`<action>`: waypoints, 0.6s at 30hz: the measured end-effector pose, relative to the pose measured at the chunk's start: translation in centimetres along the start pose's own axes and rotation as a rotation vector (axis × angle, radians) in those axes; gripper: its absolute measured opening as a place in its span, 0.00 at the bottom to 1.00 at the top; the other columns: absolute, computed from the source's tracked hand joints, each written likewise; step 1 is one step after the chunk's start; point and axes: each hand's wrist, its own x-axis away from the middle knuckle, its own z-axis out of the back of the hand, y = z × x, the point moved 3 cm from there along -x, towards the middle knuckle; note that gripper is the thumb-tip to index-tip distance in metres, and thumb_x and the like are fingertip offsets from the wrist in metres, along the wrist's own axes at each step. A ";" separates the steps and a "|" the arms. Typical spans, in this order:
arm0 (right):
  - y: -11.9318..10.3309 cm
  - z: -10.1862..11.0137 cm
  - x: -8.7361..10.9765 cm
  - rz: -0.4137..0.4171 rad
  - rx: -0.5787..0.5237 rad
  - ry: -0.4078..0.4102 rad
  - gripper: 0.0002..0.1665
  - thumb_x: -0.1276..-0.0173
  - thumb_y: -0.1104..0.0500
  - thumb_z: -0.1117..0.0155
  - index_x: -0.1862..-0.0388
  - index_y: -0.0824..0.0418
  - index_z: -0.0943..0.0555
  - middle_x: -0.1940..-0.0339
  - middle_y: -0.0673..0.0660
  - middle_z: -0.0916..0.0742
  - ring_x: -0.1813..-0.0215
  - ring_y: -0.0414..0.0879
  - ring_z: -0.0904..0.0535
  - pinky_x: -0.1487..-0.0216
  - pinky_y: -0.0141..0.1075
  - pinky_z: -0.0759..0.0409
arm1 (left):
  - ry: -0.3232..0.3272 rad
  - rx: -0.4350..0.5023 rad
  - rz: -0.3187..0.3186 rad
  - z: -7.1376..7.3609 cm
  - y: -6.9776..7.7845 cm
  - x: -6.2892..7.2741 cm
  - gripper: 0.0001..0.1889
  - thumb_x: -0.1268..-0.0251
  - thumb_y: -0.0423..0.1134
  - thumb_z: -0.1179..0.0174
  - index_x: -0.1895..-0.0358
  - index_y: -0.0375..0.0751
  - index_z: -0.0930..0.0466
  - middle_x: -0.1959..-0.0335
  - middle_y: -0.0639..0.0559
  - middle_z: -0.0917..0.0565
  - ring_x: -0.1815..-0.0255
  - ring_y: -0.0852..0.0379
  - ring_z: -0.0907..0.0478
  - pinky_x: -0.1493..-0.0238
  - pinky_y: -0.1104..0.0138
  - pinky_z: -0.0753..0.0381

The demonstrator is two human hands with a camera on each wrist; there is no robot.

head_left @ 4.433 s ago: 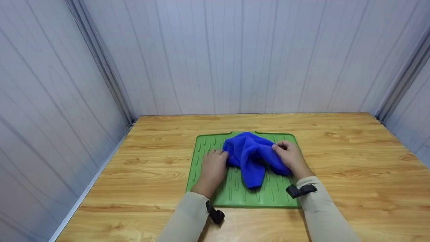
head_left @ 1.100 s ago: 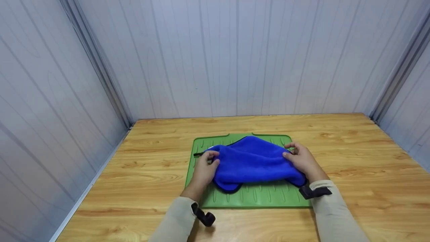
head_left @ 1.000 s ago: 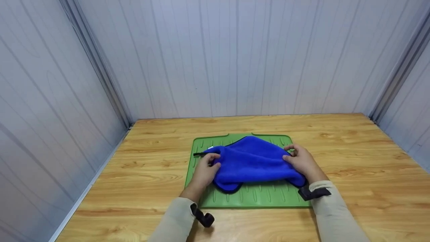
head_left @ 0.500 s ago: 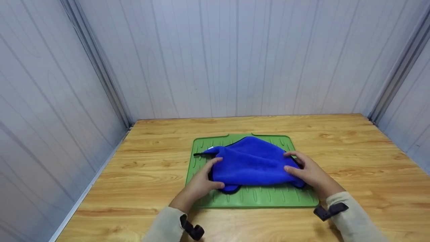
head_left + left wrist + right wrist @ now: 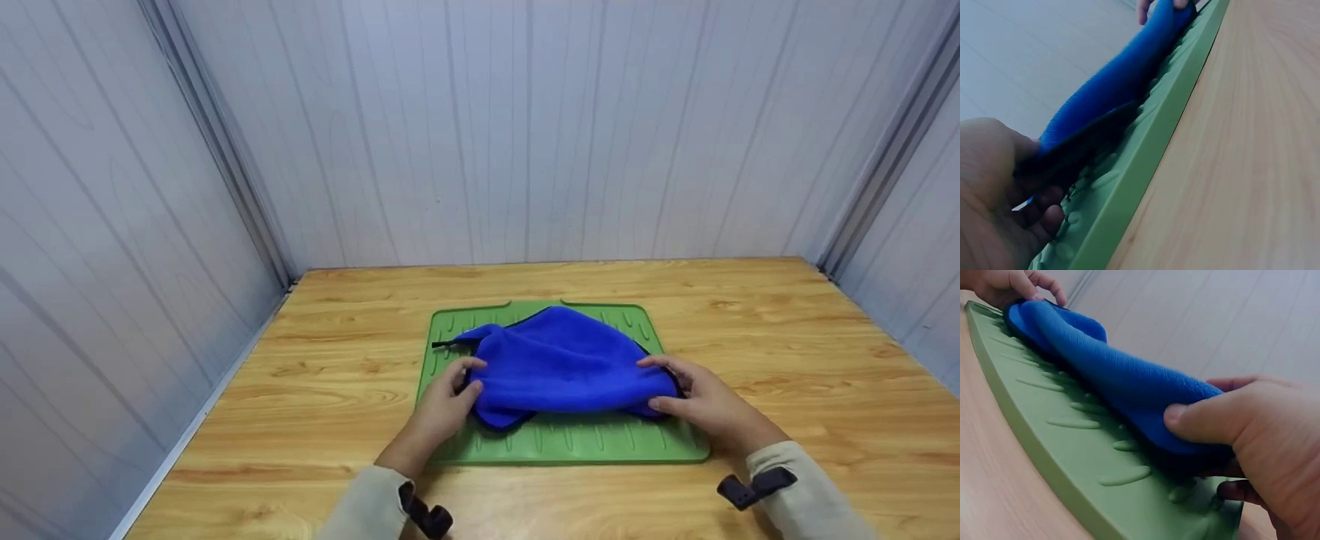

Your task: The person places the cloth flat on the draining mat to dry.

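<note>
A blue fleecy towel (image 5: 555,367) with black edging lies loosely folded on a green ribbed mat (image 5: 570,446). My left hand (image 5: 442,401) holds the towel's left edge, its thumb on top in the left wrist view and the other fingers lower, near the mat. On the opposite side, my right hand (image 5: 697,397) grips the right end; in the right wrist view its thumb (image 5: 1176,417) presses the top while fingers reach beneath. Between the hands the front fold bulges above the mat. A twisted corner with a black loop (image 5: 442,343) sticks out at the upper left.
The mat rests on a wood-grain table (image 5: 330,390), with a raised rim along its edges. Pale panelled walls (image 5: 480,135) stand behind and at both sides. A black strap device (image 5: 757,487) is on the right sleeve, and another (image 5: 427,514) on the left.
The towel went from a crumpled heap to a wider, flatter fold. In the last second both hands slid nearer the front corners, and their spread fingers closed on its sides.
</note>
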 end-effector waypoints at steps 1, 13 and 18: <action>0.0 0.0 0.0 -0.004 -0.019 -0.009 0.32 0.29 0.57 0.32 0.29 0.59 0.29 0.37 0.70 0.22 0.41 0.57 0.21 0.50 0.35 0.20 | 0.006 0.018 0.003 0.1 0.0 0.1 0.13 0.22 0.33 0.46 0.40 0.41 0.23 0.71 0.53 0.35 0.70 0.55 0.34 0.66 0.65 0.32; -1.0 -0.9 1.4 -0.043 -0.008 -0.207 0.34 0.29 0.55 0.31 0.28 0.59 0.30 0.77 0.55 0.20 0.76 0.47 0.19 0.70 0.40 0.16 | -0.006 -0.147 0.016 1.0 -0.3 1.0 0.10 0.25 0.37 0.42 0.44 0.45 0.22 0.79 0.57 0.32 0.79 0.60 0.34 0.77 0.68 0.33; -1.4 -1.6 1.5 -0.047 0.104 -0.267 0.37 0.32 0.50 0.28 0.27 0.52 0.30 0.53 0.64 0.16 0.56 0.52 0.16 0.58 0.34 0.18 | -0.025 -0.413 -0.069 1.0 -0.5 1.3 0.12 0.27 0.39 0.38 0.44 0.48 0.21 0.80 0.59 0.32 0.79 0.60 0.35 0.76 0.67 0.34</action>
